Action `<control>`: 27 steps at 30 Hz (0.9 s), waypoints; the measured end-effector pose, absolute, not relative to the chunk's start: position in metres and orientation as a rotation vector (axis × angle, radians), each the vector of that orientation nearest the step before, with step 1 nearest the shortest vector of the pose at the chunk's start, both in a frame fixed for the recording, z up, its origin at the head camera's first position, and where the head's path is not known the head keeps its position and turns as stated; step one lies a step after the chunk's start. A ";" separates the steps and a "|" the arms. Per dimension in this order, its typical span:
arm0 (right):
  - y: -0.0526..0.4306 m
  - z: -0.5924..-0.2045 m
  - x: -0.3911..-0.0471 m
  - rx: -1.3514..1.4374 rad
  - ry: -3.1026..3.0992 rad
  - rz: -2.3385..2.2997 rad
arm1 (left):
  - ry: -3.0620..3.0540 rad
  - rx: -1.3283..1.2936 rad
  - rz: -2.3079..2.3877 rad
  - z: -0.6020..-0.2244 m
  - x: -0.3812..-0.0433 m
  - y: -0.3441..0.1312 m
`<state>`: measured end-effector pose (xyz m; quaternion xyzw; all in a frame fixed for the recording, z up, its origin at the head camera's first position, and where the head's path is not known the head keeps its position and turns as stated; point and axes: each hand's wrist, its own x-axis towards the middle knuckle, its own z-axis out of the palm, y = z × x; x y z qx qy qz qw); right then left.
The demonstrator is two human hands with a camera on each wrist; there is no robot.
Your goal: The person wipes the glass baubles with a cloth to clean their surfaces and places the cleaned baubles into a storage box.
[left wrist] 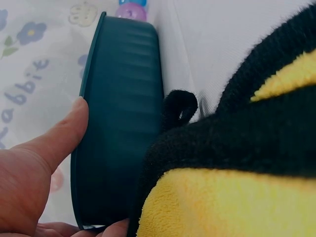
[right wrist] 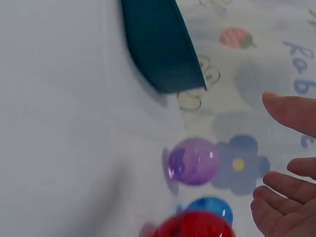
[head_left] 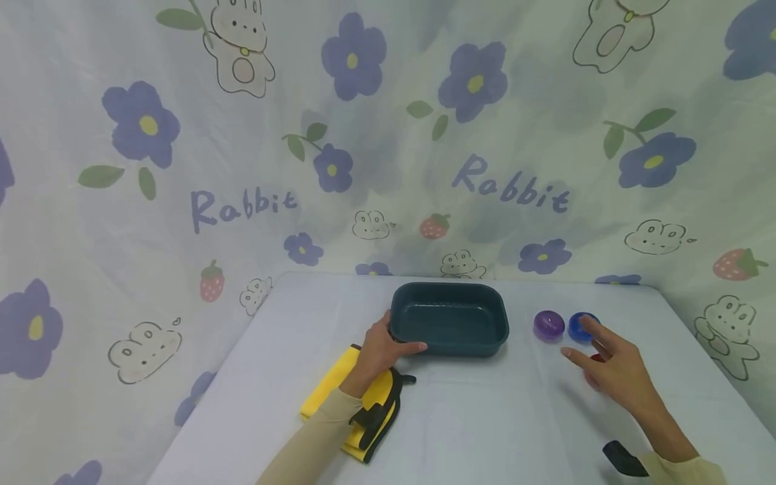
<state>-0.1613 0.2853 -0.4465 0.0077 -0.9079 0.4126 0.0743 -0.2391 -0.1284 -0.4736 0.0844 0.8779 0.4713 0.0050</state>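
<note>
At the left end of a dark teal rectangular tub [head_left: 461, 349], my left hand [head_left: 378, 350] grips its corner, the thumb [left wrist: 66, 131] along the outer wall. The tub is upright, and no contents show inside. Over on the right, my right hand [head_left: 621, 374] hovers with fingers spread and nothing in them. Near it are a shiny purple ball [head_left: 549, 326], a blue ball [head_left: 576, 331] partly behind a fingertip, and a red ball [right wrist: 195, 227], mostly hidden by the hand in the head view.
A folded yellow cloth [head_left: 330, 391] with black trim and a black loop lies under the left forearm, close to the tub. White cloth [head_left: 485, 424] covers the table. Behind it hangs a printed curtain [head_left: 388, 135] with rabbits and purple flowers.
</note>
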 end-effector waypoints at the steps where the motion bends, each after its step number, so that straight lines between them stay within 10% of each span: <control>1: 0.292 -0.448 -0.160 -0.012 -2.743 1.225 | 2.752 0.269 1.477 -0.473 -0.239 -0.128; 27: 0.350 -0.491 -0.150 -0.279 -3.018 1.135 | 2.747 0.288 1.489 -0.475 -0.241 -0.128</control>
